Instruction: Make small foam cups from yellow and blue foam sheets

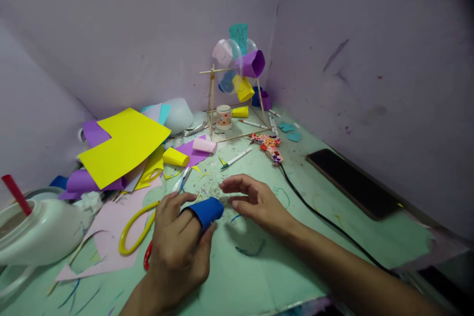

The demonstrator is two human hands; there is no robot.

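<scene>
A small blue foam-sheet cup [207,212] is on my left hand [179,247], with some fingers inside its opening and the thumb below it. Its closed end points right, toward my right hand [259,202]. That hand holds nothing; its fingers are apart and slightly curled just above the table. Partly under my left hand lie scissors with yellow and red handles [138,227], their blades showing beyond the knuckles. Farther off, a yellow foam cup [176,157] and a pink foam cup [205,145] lie on their sides.
A stick-framed wheel of clear discs bears colored cups, including a purple cup [255,63]. A patterned hot glue gun [272,148] trails a black cord [322,212]. On the right lies a phone [348,182]; on the left, yellow sheets [129,138] and a white pitcher-like container [48,232].
</scene>
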